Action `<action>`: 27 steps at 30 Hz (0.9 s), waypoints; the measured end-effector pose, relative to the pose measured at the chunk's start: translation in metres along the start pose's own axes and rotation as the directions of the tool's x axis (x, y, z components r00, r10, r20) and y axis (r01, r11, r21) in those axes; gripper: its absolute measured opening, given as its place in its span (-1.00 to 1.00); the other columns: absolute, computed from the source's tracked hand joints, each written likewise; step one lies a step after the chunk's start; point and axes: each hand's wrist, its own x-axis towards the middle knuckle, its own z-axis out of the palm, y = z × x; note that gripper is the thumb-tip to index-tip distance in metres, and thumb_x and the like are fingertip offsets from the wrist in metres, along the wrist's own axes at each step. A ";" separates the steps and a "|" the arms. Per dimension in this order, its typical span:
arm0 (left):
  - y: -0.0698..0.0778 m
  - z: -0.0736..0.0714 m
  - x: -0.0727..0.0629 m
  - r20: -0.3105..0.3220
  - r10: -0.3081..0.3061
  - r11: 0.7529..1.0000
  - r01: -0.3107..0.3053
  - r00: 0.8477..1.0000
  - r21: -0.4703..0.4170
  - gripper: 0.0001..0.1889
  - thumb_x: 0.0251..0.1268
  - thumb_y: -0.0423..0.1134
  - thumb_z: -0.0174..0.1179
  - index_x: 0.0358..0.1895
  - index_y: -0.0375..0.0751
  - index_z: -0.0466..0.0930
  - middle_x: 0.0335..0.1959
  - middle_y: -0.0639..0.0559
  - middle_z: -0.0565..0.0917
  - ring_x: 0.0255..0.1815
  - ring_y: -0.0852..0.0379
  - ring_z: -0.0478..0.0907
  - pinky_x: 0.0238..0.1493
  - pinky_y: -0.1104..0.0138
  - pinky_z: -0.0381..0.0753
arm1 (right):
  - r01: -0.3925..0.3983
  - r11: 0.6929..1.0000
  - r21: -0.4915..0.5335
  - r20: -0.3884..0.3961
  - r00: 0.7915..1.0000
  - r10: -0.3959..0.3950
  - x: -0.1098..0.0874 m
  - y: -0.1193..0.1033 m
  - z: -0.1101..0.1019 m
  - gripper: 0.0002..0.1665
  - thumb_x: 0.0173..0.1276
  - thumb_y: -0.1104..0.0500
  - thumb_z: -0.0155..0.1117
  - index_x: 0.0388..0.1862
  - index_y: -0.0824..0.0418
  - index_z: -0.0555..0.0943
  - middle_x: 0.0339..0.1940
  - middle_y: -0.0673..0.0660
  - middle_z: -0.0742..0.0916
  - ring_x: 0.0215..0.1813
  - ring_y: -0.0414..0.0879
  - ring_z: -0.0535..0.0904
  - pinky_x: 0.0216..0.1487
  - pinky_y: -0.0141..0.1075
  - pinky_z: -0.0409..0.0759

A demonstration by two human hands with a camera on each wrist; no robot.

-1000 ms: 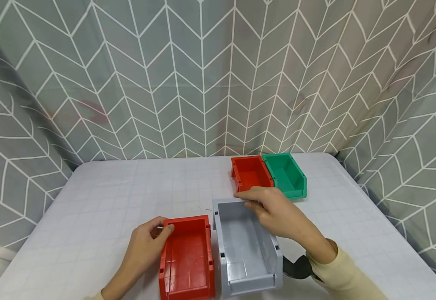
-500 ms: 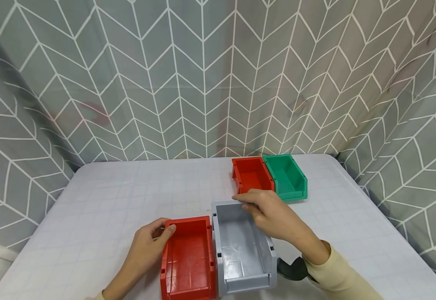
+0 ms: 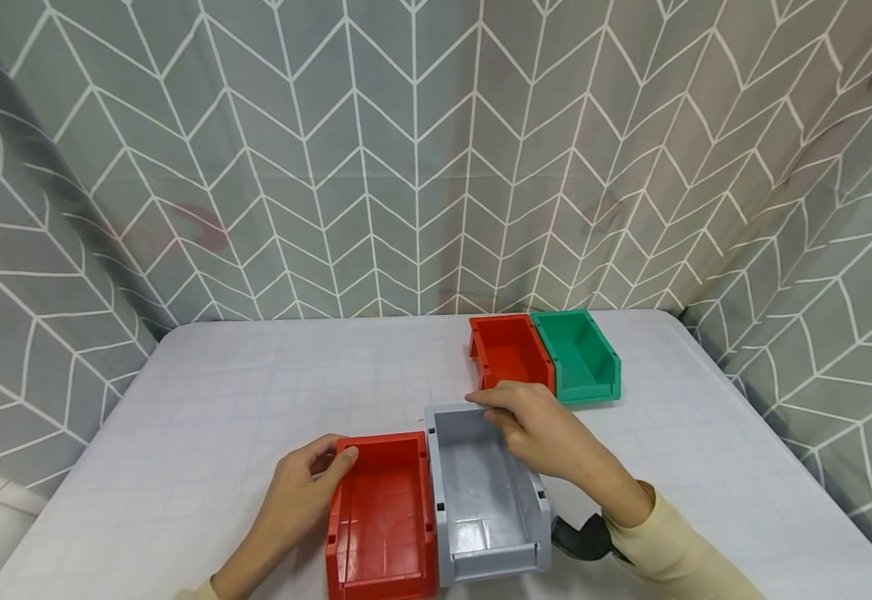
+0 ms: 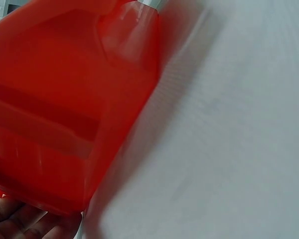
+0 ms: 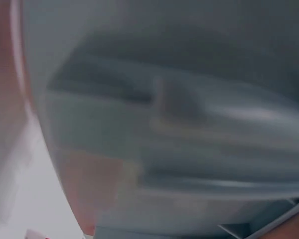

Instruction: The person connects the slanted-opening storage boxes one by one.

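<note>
Low in the head view, a large red open-front storage bin (image 3: 383,517) lies on the white table, side by side with a larger grey bin (image 3: 484,492). Their neighbouring side walls meet in this view. My left hand (image 3: 297,496) grips the red bin at its far left corner, thumb over the rim. In the left wrist view, its fingers (image 4: 35,221) show under the edge of the red wall. My right hand (image 3: 537,429) holds the grey bin by its far right corner, index finger along the back rim. Grey plastic (image 5: 229,119) fills most of the blurred right wrist view.
Farther back stand a smaller red bin (image 3: 511,346) and a green bin (image 3: 582,358), side by side; my right hand overlaps the red one's front. A black wrist mount (image 3: 582,537) hangs by my right sleeve. A grey patterned curtain (image 3: 406,167) borders the table (image 3: 256,375).
My right hand has shifted the grey bin left, closing the narrow gap to the large red bin. My left hand keeps its grip on the red bin. The head view has shifted slightly.
</note>
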 end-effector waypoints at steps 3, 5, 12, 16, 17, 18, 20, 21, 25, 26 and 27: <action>0.000 0.000 0.000 -0.001 0.004 1.000 -0.004 1.000 -0.003 -0.82 0.52 -0.19 0.26 -0.01 -0.19 0.72 -0.13 0.02 0.75 -0.11 0.06 0.72 0.06 0.06 0.73 | -0.011 1.000 -0.003 0.006 1.000 0.011 0.001 0.001 0.002 -0.63 0.37 0.49 0.31 0.12 0.32 0.76 -0.30 0.05 0.73 -0.34 -0.17 0.50 -0.33 -0.35 0.62; 0.000 0.000 0.000 0.000 0.005 1.000 -0.005 1.000 -0.006 -0.82 0.52 -0.19 0.26 -0.01 -0.20 0.72 -0.12 0.03 0.75 -0.11 0.07 0.71 0.06 0.05 0.73 | -0.016 1.000 -0.008 0.012 1.000 0.016 0.000 0.002 0.004 -0.62 0.36 0.50 0.31 0.12 0.32 0.76 -0.27 0.06 0.75 -0.33 -0.17 0.52 -0.30 -0.35 0.63; 0.002 -0.001 -0.001 -0.001 0.001 1.000 -0.001 1.000 0.000 -0.76 0.51 -0.17 0.28 0.10 -0.18 0.69 -0.05 0.00 0.74 -0.04 0.02 0.71 0.09 0.02 0.71 | -0.010 1.000 -0.018 0.017 1.000 0.010 0.001 0.004 0.006 -0.63 0.36 0.50 0.32 0.11 0.33 0.75 -0.23 0.06 0.77 -0.31 -0.17 0.54 -0.27 -0.34 0.66; 0.000 -0.001 -0.001 0.008 0.116 0.993 -0.116 0.993 -0.011 -0.53 0.44 -0.24 0.33 0.37 -0.05 0.54 0.24 -0.05 0.62 0.21 -0.09 0.62 0.10 -0.01 0.70 | -0.030 0.999 -0.011 0.032 0.999 0.030 -0.002 0.006 0.007 -0.62 0.35 0.48 0.34 0.13 0.34 0.74 -0.22 0.08 0.77 -0.31 -0.16 0.54 -0.27 -0.35 0.67; -0.002 -0.001 -0.001 0.011 0.167 0.986 -0.167 0.986 -0.009 -0.48 0.43 -0.27 0.34 0.41 0.00 0.52 0.31 -0.05 0.58 0.27 -0.11 0.58 0.10 -0.02 0.70 | -0.036 0.999 -0.010 0.037 0.999 0.036 -0.002 0.007 0.007 -0.62 0.36 0.48 0.34 0.14 0.34 0.74 -0.21 0.09 0.78 -0.31 -0.15 0.54 -0.26 -0.36 0.67; -0.003 -0.001 0.000 0.019 0.223 0.975 -0.223 0.975 -0.006 -0.44 0.40 -0.32 0.34 0.43 0.03 0.51 0.37 -0.02 0.53 0.32 -0.10 0.54 0.10 -0.03 0.69 | -0.038 0.999 -0.007 0.041 0.998 0.038 -0.002 0.008 0.007 -0.62 0.36 0.47 0.34 0.14 0.33 0.74 -0.21 0.09 0.77 -0.31 -0.15 0.54 -0.26 -0.36 0.67; -0.006 -0.001 0.000 0.041 0.327 0.945 -0.327 0.944 -0.006 -0.39 0.36 -0.42 0.33 0.44 0.08 0.52 0.42 0.05 0.49 0.39 -0.06 0.48 0.11 -0.04 0.68 | -0.048 0.999 0.002 0.050 0.998 0.048 -0.003 0.009 0.008 -0.61 0.37 0.47 0.34 0.16 0.33 0.73 -0.22 0.09 0.76 -0.32 -0.15 0.53 -0.28 -0.36 0.67; -0.007 -0.001 0.000 0.052 0.365 0.931 -0.365 0.930 -0.007 -0.38 0.35 -0.47 0.30 0.44 0.08 0.54 0.43 0.08 0.49 0.39 -0.03 0.47 0.11 -0.03 0.68 | -0.051 0.999 0.005 0.052 0.997 0.050 -0.003 0.009 0.008 -0.62 0.38 0.45 0.34 0.16 0.33 0.73 -0.22 0.08 0.77 -0.31 -0.15 0.53 -0.27 -0.36 0.67; -0.010 0.000 -0.001 0.083 0.428 0.904 -0.428 0.900 -0.011 -0.36 0.34 -0.58 0.20 0.43 0.05 0.57 0.37 0.15 0.54 0.36 0.06 0.51 0.13 0.10 0.67 | -0.055 0.998 0.000 0.078 0.995 0.055 -0.003 0.010 0.008 -0.60 0.42 0.32 0.39 0.22 0.32 0.71 -0.17 0.04 0.77 -0.25 -0.14 0.56 -0.23 -0.32 0.68; -0.010 0.000 -0.002 0.083 0.431 0.902 -0.431 0.899 -0.010 -0.35 0.34 -0.59 0.18 0.43 0.04 0.57 0.36 0.15 0.55 0.35 0.06 0.52 0.13 0.12 0.67 | -0.057 0.998 -0.004 0.084 0.995 0.057 -0.003 0.009 0.008 -0.59 0.43 0.28 0.40 0.24 0.31 0.69 -0.12 0.05 0.77 -0.21 -0.13 0.59 -0.19 -0.29 0.70; -0.010 0.000 -0.002 0.079 0.433 0.901 -0.435 0.898 0.002 -0.34 0.34 -0.60 0.17 0.44 0.04 0.56 0.36 0.15 0.55 0.36 0.06 0.52 0.12 0.14 0.67 | -0.058 0.998 -0.007 0.088 0.994 0.059 -0.003 0.008 0.008 -0.56 0.44 0.23 0.41 0.26 0.29 0.68 -0.07 0.05 0.77 -0.15 -0.11 0.62 -0.12 -0.24 0.72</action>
